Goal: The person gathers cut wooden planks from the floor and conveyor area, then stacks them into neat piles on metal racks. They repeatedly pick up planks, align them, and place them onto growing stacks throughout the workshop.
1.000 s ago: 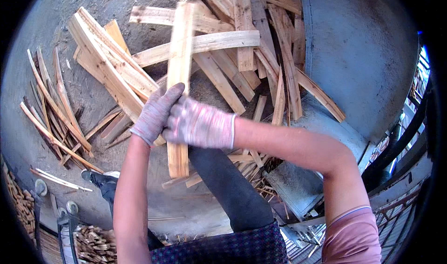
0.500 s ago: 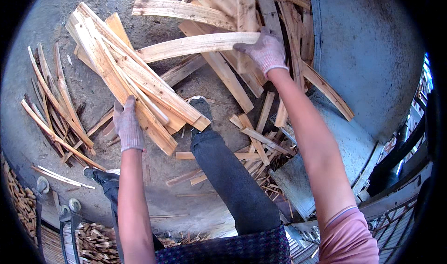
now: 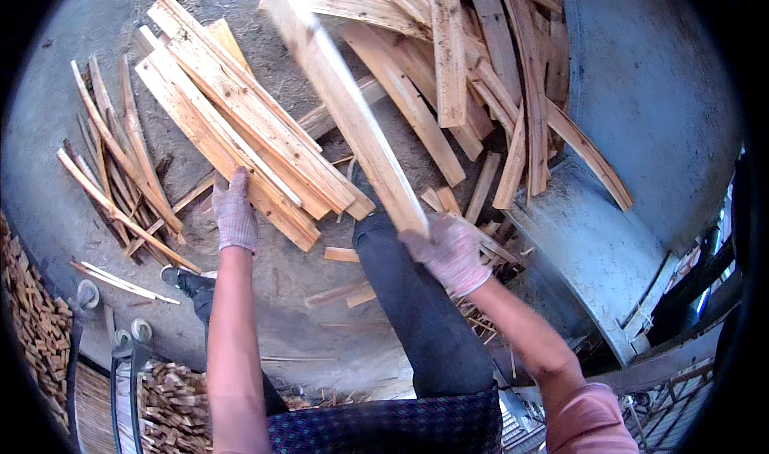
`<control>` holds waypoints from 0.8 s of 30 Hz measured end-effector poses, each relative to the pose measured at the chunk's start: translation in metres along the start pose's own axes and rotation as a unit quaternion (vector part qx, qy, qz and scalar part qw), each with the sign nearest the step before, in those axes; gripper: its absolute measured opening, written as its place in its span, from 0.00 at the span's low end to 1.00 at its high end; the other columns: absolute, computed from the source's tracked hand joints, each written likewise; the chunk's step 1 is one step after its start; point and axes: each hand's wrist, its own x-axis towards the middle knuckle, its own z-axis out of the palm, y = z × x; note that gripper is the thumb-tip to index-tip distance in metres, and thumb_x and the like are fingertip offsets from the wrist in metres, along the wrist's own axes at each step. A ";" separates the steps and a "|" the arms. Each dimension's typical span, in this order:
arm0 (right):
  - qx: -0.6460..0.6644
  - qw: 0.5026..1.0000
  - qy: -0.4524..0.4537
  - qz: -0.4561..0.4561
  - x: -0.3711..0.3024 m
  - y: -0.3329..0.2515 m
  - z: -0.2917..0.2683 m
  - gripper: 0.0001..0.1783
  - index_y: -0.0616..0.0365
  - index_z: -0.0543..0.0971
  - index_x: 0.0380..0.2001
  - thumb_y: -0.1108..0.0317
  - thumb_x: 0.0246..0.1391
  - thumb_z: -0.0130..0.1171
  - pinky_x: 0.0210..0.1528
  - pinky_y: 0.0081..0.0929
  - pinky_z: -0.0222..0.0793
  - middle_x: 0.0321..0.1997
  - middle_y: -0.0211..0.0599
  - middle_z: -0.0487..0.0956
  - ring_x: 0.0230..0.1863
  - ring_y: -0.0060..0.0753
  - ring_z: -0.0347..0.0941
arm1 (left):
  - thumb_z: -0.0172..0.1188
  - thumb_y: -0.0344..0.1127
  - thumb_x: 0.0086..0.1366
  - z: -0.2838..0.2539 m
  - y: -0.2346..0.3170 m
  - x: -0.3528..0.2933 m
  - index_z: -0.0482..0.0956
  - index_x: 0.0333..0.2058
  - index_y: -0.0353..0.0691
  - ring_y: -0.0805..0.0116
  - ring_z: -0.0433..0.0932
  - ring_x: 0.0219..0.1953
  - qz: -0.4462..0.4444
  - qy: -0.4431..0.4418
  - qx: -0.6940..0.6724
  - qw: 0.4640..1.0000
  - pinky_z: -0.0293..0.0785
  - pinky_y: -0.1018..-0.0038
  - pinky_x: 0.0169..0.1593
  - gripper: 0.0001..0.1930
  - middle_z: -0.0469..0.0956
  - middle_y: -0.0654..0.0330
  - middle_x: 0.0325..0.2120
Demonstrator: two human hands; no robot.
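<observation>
My right hand (image 3: 450, 254), in a pale work glove, is closed round the near end of a long wooden slat (image 3: 352, 110). The slat slants up and to the far left, its far end blurred and raised over the floor. On the left, my gloved left hand (image 3: 235, 214) grips the near edge of a stack of wooden boards (image 3: 232, 126), thumb on top and the other fingers mostly hidden. The stacked boards lie roughly side by side, slanting from far left to near right. Beyond my right hand is a heap of loose boards (image 3: 452, 54).
Thin curved strips (image 3: 120, 158) lie in a pile at the left. A blue-grey metal panel (image 3: 641, 94) stands on the right. Cut wood (image 3: 172, 406) is stacked at the lower left beside a wheeled frame (image 3: 128, 358). My leg (image 3: 408, 310) stretches out between my arms.
My right hand has drawn back toward me with the slat, which has swung from lying crosswise to pointing away. My left hand keeps hold of the stack.
</observation>
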 end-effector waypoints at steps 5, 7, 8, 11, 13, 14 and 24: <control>0.021 0.999 0.019 -0.025 0.065 -0.037 0.020 0.29 0.62 0.81 0.26 0.41 0.58 0.63 0.31 0.46 0.76 0.24 0.52 0.80 0.28 0.55 0.82 | 0.65 0.35 0.68 0.016 0.016 0.006 0.68 0.64 0.33 0.64 0.79 0.48 0.039 0.004 0.074 0.996 0.77 0.69 0.54 0.29 0.79 0.54 0.52; -0.006 0.998 0.007 -0.060 0.107 -0.039 0.023 0.30 0.62 0.81 0.34 0.40 0.56 0.63 0.39 0.47 0.79 0.30 0.54 0.83 0.35 0.56 0.83 | 0.66 0.34 0.67 0.013 0.029 0.022 0.68 0.63 0.32 0.64 0.79 0.48 0.066 -0.031 0.103 0.992 0.77 0.69 0.53 0.29 0.79 0.52 0.52; -0.036 0.998 -0.040 -0.030 0.120 -0.055 -0.003 0.34 0.63 0.79 0.43 0.39 0.54 0.65 0.44 0.44 0.80 0.38 0.55 0.84 0.41 0.55 0.84 | 0.65 0.35 0.67 0.010 0.040 0.030 0.65 0.66 0.30 0.60 0.80 0.52 0.071 -0.020 0.215 0.974 0.76 0.68 0.57 0.32 0.78 0.48 0.56; -0.010 0.979 0.199 -0.049 0.160 -0.035 -0.057 0.43 0.66 0.75 0.52 0.39 0.45 0.73 0.51 0.43 0.78 0.47 0.57 0.82 0.48 0.50 0.82 | 0.65 0.38 0.67 0.013 0.038 0.038 0.64 0.68 0.32 0.56 0.78 0.56 0.289 0.073 0.399 0.867 0.74 0.65 0.61 0.35 0.77 0.44 0.57; -0.142 0.962 0.229 0.038 0.184 0.002 -0.086 0.65 0.70 0.59 0.71 0.34 0.43 0.73 0.67 0.42 0.70 0.63 0.67 0.73 0.64 0.58 0.73 | 0.66 0.39 0.66 0.047 0.050 0.011 0.64 0.68 0.33 0.53 0.76 0.60 0.352 0.080 0.451 0.817 0.70 0.64 0.65 0.35 0.76 0.42 0.59; -0.160 0.954 0.246 0.062 0.202 0.026 -0.091 0.68 0.68 0.53 0.74 0.36 0.42 0.74 0.71 0.44 0.65 0.69 0.70 0.66 0.69 0.62 0.67 | 0.66 0.40 0.66 0.067 0.053 -0.004 0.65 0.68 0.33 0.53 0.75 0.61 0.342 0.004 0.402 0.849 0.69 0.64 0.66 0.36 0.76 0.42 0.60; -0.355 0.896 0.251 -0.088 0.251 0.070 -0.090 0.53 0.59 0.51 0.77 0.49 0.55 0.60 0.78 0.58 0.44 0.60 0.61 0.77 0.67 0.51 0.71 | 0.61 0.54 0.70 0.250 -0.012 -0.014 0.64 0.68 0.32 0.61 0.77 0.56 -0.013 -0.333 0.130 0.934 0.74 0.66 0.58 0.38 0.76 0.50 0.57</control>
